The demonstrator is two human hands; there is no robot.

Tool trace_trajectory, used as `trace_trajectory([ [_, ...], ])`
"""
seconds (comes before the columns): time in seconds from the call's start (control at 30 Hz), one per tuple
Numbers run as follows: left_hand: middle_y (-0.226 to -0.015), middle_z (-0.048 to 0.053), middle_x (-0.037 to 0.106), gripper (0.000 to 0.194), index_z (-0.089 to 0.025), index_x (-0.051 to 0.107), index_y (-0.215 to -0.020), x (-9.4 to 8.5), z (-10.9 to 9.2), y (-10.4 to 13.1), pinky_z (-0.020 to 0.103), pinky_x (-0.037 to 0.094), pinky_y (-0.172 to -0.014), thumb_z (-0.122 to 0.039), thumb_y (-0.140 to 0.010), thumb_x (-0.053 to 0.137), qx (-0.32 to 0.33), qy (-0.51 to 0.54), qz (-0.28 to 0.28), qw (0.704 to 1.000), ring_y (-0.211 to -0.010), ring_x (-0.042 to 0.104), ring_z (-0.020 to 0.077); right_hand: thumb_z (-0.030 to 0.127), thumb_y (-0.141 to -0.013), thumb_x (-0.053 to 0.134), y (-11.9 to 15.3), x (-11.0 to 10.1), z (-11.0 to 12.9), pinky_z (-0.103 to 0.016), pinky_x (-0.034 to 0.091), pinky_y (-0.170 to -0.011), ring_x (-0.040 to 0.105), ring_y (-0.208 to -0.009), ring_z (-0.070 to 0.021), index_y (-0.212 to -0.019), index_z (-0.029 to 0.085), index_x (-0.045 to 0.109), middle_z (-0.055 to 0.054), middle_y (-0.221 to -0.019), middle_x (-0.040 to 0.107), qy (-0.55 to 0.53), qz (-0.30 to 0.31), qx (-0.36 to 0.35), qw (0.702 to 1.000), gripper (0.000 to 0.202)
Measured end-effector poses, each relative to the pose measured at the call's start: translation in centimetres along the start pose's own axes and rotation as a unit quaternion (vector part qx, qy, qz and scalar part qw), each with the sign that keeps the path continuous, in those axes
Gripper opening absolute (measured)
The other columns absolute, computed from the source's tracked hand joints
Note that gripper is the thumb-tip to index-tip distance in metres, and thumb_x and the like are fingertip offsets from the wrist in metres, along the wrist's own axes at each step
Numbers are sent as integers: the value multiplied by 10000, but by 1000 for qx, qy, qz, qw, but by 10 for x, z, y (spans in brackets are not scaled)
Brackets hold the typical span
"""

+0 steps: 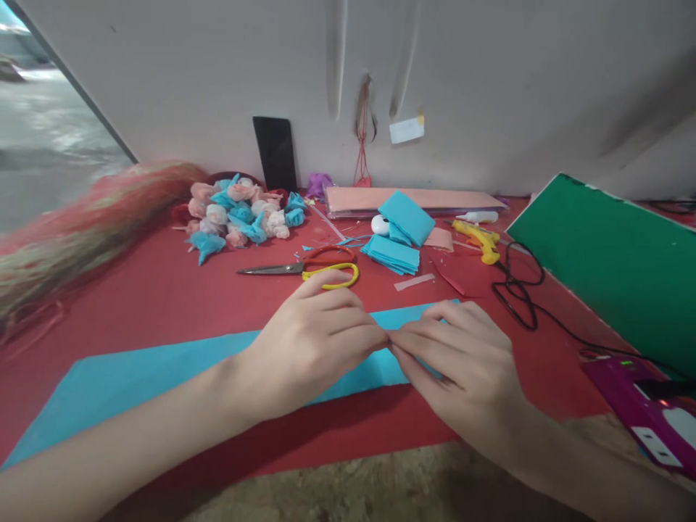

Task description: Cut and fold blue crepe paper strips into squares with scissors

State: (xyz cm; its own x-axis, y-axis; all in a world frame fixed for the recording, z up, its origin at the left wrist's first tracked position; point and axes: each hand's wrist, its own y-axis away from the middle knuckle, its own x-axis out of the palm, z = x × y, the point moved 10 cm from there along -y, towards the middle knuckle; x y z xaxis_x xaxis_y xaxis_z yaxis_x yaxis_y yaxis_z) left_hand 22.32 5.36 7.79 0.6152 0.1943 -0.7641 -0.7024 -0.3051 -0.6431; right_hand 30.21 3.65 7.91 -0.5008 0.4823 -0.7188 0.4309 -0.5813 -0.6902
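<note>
A long strip of blue crepe paper [179, 377] lies across the red tabletop, running from the lower left to beneath both hands. My left hand [315, 341] is over the strip, its fingers pressed together in a pinch. Tip to tip with it, my right hand [462, 348] also pinches, at the strip's right part. Whatever sits between the fingertips is too small or hidden to make out. Just beyond my left hand rest scissors [304, 268] with red and yellow handles, blades pointing left. Folded blue paper pieces [391, 254] are stacked farther back.
Blue, pink and white paper flowers [239, 210] are heaped at the back left near a dark phone [275, 154]. A yellow glue gun [478, 239] trails a black cord toward a purple power strip [636, 413]. The green board [614, 254] leans at right; pink paper [413, 199] lies behind.
</note>
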Motion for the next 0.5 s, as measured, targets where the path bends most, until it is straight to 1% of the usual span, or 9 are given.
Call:
trace_trajectory([
  [0.1,-790,-40,706,164,-188,608,-878,-3,-3,0,337,350,-1016,-92,-906,478,18,-23,9,1000,-754,595,118,113,-834,585,4,-3,1,-321,383,-593,567,-649,-154,-798,167,669,10,-686,708,16,8,-6,1000,106],
  [0.27,-800,-30,706,125,-184,612,-879,-11,2,-1,339,339,-1038,-107,-893,515,16,-33,0,999,-784,600,124,87,-801,615,18,-13,-3,-345,406,-654,569,-673,-185,-774,158,655,-1,-669,710,55,9,1,998,86],
  [0.4,-787,-35,705,158,-192,620,-849,-17,9,-3,335,358,-1013,-114,-904,495,10,-53,0,999,-770,601,122,105,-856,531,35,-20,-7,-359,387,-652,569,-656,-201,-788,164,637,-23,-656,704,92,25,-7,995,139],
  [0.5,-764,-32,701,142,-189,625,-842,-22,14,-4,339,374,-993,-160,-913,504,1,-62,-12,998,-756,601,123,149,-914,437,44,-24,-11,-357,393,-658,579,-643,-197,-791,190,611,-15,-646,697,98,38,-6,994,217],
])
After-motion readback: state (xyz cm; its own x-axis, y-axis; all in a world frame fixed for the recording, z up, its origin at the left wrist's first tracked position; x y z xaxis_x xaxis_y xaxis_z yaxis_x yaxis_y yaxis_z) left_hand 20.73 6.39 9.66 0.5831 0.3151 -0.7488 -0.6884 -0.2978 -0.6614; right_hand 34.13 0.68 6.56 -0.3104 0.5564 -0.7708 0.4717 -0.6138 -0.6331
